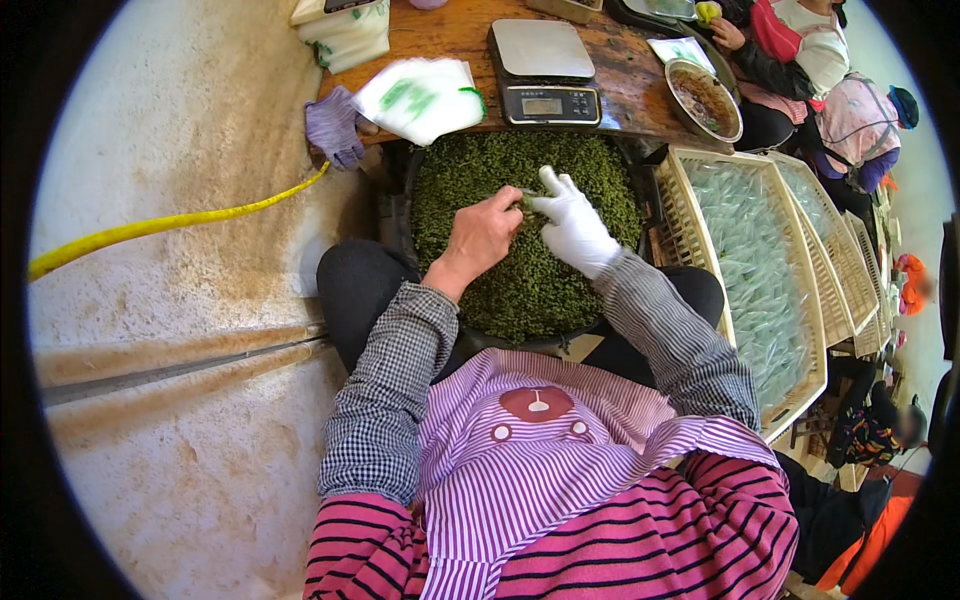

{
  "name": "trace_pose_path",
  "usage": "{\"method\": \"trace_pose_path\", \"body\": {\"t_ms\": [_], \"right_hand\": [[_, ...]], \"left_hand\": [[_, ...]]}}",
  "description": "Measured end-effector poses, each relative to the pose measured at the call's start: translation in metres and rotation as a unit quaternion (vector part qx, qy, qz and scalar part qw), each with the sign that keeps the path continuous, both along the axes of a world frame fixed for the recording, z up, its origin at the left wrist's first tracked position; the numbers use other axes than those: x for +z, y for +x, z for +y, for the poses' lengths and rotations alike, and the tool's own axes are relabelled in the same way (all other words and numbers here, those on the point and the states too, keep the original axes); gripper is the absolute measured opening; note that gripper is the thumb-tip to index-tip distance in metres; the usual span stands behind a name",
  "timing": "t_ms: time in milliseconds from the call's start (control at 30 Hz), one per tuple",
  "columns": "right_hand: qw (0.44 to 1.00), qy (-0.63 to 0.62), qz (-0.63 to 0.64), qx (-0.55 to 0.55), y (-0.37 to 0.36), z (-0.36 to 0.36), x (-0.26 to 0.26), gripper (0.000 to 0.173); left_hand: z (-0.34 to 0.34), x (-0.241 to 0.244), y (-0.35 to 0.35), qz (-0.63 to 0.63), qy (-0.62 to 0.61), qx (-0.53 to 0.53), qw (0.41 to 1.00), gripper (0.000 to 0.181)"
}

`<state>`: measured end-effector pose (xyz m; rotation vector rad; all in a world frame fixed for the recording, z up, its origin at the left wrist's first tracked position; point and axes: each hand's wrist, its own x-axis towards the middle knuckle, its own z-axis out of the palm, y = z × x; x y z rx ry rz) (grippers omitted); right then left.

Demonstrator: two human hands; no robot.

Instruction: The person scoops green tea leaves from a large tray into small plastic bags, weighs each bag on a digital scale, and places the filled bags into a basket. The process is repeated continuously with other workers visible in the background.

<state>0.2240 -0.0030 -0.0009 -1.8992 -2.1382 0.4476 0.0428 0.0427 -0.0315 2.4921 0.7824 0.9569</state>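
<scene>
A large dark tub (pixel 411 217) between my knees is heaped with small round green berries (pixel 517 277), which look like green Sichuan peppercorns. Over the middle of the heap, my bare left hand (pixel 484 231) has its fingers curled in a pinch around a small green sprig (pixel 526 202). My right hand (pixel 576 221), in a white glove, meets it from the other side. Its thumb and forefinger close on the same sprig while the other fingers stick out. The fingers partly hide the sprig.
On the wooden table (pixel 442 37) ahead are a digital scale (pixel 544 56), printed plastic bags (pixel 420 97), a purple glove (pixel 334 127) and a metal bowl (pixel 703 100). Cream crates (pixel 686 161) with filled clear bags stand at right. A yellow hose (pixel 180 221) runs left. Other people sit at right.
</scene>
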Motion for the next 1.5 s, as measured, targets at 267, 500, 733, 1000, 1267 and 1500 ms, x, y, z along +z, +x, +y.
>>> {"method": "trace_pose_path", "body": {"t_ms": [267,500,733,1000,1267,1500], "right_hand": [[0.98,-0.034,0.079,-0.18,-0.021,-0.053,-0.071,0.037],[0.815,-0.136,0.458,-0.329,-0.018,-0.056,-0.079,0.022],[0.896,0.135,0.405,-0.12,-0.02,-0.041,0.033,0.043],[0.96,0.046,-0.275,0.035,-0.019,-0.012,-0.003,0.027],[0.956,0.139,0.211,-0.148,0.007,-0.007,0.019,0.03],[0.997,0.023,-0.001,-0.077,-0.008,0.012,-0.019,0.048]], "left_hand": [[0.003,0.004,0.002,-0.077,0.032,0.023,0.996,0.007],[0.001,-0.006,0.0,-0.05,-0.021,0.039,0.998,0.007],[-0.003,-0.002,-0.001,-0.033,-0.024,0.045,0.998,0.006],[-0.004,-0.003,0.004,-0.044,-0.008,-0.024,0.999,0.006],[-0.004,-0.01,-0.003,-0.026,-0.012,0.007,1.0,0.006],[-0.006,-0.005,0.004,-0.055,-0.049,0.004,0.997,0.021]]}}
